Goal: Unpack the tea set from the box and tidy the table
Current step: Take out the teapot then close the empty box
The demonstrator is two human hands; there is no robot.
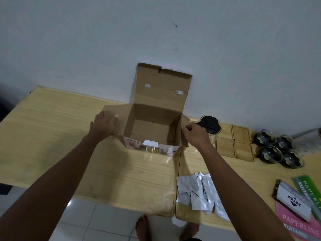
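Observation:
The cardboard box [152, 126] stands open and looks empty, its back lid upright against the wall. My left hand [104, 124] lies flat on the box's left side flap, fingers straight. My right hand [195, 134] pinches the right side flap at its top edge. Just behind that hand stands the glass teapot [211, 126] with a black lid. To its right lie several wooden coasters [234, 141], then several glass cups [278, 148] with dark holders.
A pile of silver sachets [199, 192] lies near the front edge of the wooden table [60, 127]. Paperline packs and a Joyko box [295, 204] sit at the front right. The white wall is close behind the box. Tiled floor and feet show below.

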